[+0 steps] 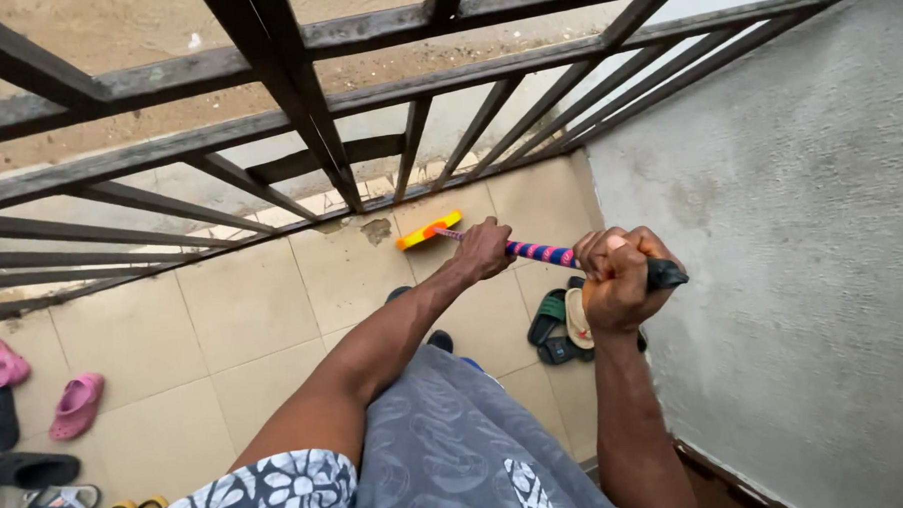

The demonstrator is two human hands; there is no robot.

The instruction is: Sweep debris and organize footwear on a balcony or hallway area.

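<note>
I hold a long-handled brush with both hands. Its yellow and orange head [429,230] rests on the tiled floor near the foot of the metal railing. My left hand [481,249] grips the pink and blue striped handle [539,252] lower down, close to the head. My right hand [617,275] is clenched around the upper end, just below the black end grip [666,273]. The handle slants from upper right down to the left.
A dark metal railing [317,128] runs across the top. A rough grey wall [802,272] stands at the right. Sandals [564,322] lie by the wall under the handle. Pink slippers [74,403] and several other shoes [31,469] sit at the left on beige tiles [243,311].
</note>
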